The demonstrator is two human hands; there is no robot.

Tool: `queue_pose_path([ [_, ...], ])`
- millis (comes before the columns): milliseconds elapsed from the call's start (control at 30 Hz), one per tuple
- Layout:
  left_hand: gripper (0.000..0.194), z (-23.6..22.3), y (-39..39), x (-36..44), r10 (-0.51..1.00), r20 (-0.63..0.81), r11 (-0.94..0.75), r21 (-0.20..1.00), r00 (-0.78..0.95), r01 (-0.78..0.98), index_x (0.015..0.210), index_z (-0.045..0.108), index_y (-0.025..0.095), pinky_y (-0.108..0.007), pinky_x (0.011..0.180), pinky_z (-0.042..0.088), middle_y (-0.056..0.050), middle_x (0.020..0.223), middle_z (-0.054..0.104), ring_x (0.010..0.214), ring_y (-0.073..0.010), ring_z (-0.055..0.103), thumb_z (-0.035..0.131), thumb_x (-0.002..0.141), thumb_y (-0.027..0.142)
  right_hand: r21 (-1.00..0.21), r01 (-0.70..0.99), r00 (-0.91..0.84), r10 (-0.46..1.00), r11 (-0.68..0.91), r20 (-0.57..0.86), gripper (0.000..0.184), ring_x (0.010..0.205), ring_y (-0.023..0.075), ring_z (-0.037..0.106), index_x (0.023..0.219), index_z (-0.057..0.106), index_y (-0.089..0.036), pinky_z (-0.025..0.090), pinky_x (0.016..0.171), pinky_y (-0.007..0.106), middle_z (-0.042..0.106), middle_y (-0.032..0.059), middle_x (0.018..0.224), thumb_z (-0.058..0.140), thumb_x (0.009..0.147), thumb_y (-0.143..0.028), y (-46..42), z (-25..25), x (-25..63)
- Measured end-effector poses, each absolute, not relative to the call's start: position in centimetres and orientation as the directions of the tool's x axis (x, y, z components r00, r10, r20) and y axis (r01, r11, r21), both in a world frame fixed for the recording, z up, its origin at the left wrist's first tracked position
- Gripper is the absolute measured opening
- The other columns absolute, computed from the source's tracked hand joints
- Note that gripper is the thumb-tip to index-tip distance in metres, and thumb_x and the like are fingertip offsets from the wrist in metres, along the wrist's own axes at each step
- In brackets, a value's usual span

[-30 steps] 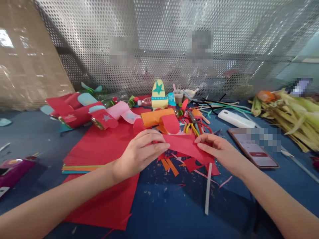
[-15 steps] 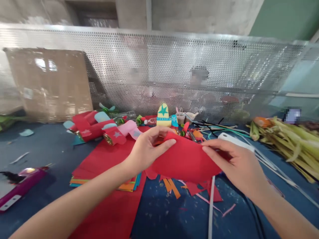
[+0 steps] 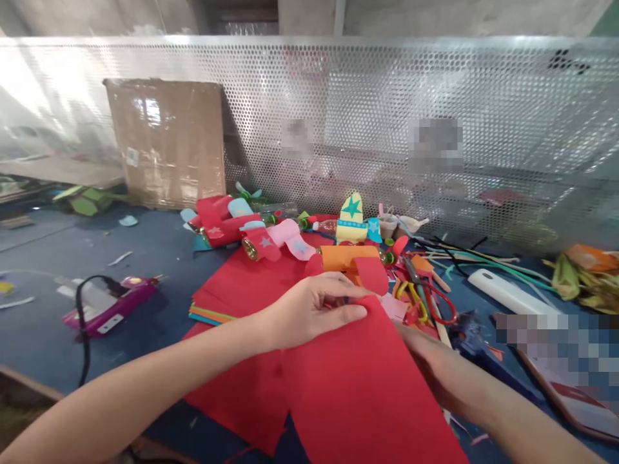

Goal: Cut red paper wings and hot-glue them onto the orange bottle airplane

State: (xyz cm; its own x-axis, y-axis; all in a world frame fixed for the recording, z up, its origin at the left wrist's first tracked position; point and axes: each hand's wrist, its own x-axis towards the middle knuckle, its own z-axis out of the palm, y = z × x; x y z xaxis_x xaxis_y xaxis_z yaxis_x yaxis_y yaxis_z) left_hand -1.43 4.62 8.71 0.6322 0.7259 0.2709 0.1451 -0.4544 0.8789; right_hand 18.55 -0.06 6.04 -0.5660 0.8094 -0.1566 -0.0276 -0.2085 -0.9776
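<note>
My left hand [image 3: 323,308] pinches the top corner of a red sheet of paper [image 3: 367,386] between thumb and fingers. The sheet hangs toward me, over the front of the table. My right hand [image 3: 422,351] is behind the sheet's right edge, and its fingers are hidden there. Under my left forearm lies a stack of coloured paper [image 3: 242,283], with red on top and orange, green and blue edges showing. Beyond my hands sits an orange paper-wrapped piece [image 3: 338,258] with red paper parts.
Several paper-decorated bottle crafts [image 3: 227,229] stand at the back by a perforated metal screen [image 3: 348,96]. To the right lie red-handled scissors [image 3: 442,306], a blue tool [image 3: 488,357], a white strip [image 3: 512,296] and a phone [image 3: 580,399]. A purple power strip [image 3: 120,309] lies left.
The view has turned left. The red sheet has swung from lying back between both hands to hanging down toward me. My right hand has moved behind it, and my left still pinches it.
</note>
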Motion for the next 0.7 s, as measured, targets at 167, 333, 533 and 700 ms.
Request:
queue_pose_path([
  [167, 0.042, 6.7, 4.6, -3.1, 0.802, 0.017, -0.173, 0.963, 0.597, 0.206, 0.117, 0.058, 0.024, -0.020, 0.058, 0.045, 0.002, 0.090, 0.056, 0.059, -0.0059, 0.053, 0.068, 0.076, 0.026, -0.998, 0.035, -0.470, 0.880, -0.052, -0.063, 0.031, 0.077, 0.0177, 0.070, 0.118, 0.044, -0.034, 0.057, 0.066, 0.030, 0.067, 0.0011, 0.097, 0.051, 0.088, -0.034, 0.2, 3.5, 18.5],
  [333, 0.037, 4.5, 5.3, -5.3, 0.815, -0.150, -0.061, 0.939, 0.560, 0.340, 0.105, 0.061, 0.021, -0.019, 0.056, 0.041, 0.002, 0.087, 0.059, 0.055, -0.0051, 0.047, 0.072, 0.070, 0.026, -0.877, 0.433, -0.373, 0.927, 0.207, 0.035, 0.022, 0.082, 0.0172, 0.065, 0.112, 0.053, -0.029, 0.056, 0.067, 0.028, 0.063, 0.0032, 0.098, 0.045, 0.092, -0.032, 0.4, 1.4, 19.1],
  [533, 0.031, 3.6, 5.2, -6.5, 0.734, -0.267, -0.081, 0.878, 0.624, 0.472, 0.104, 0.063, 0.021, -0.021, 0.065, 0.044, 0.000, 0.085, 0.063, 0.070, -0.0115, 0.056, 0.069, 0.074, 0.026, -0.739, 0.596, -0.471, 0.882, 0.314, -0.005, 0.022, 0.089, 0.0191, 0.067, 0.099, 0.066, -0.026, 0.056, 0.075, 0.032, 0.070, 0.0041, 0.100, 0.047, 0.089, -0.022, -0.2, 1.0, 18.3],
  [700, 0.021, 3.7, 5.5, -6.6, 0.721, -0.186, -0.296, 0.788, 0.667, 0.540, 0.098, 0.071, 0.022, -0.019, 0.062, 0.042, 0.000, 0.084, 0.066, 0.070, -0.0125, 0.058, 0.061, 0.080, 0.025, -0.704, 0.625, -0.446, 0.894, 0.336, 0.031, 0.022, 0.089, 0.0182, 0.068, 0.099, 0.066, -0.026, 0.055, 0.076, 0.032, 0.072, 0.0029, 0.099, 0.047, 0.089, -0.021, 0.1, 1.1, 18.0],
])
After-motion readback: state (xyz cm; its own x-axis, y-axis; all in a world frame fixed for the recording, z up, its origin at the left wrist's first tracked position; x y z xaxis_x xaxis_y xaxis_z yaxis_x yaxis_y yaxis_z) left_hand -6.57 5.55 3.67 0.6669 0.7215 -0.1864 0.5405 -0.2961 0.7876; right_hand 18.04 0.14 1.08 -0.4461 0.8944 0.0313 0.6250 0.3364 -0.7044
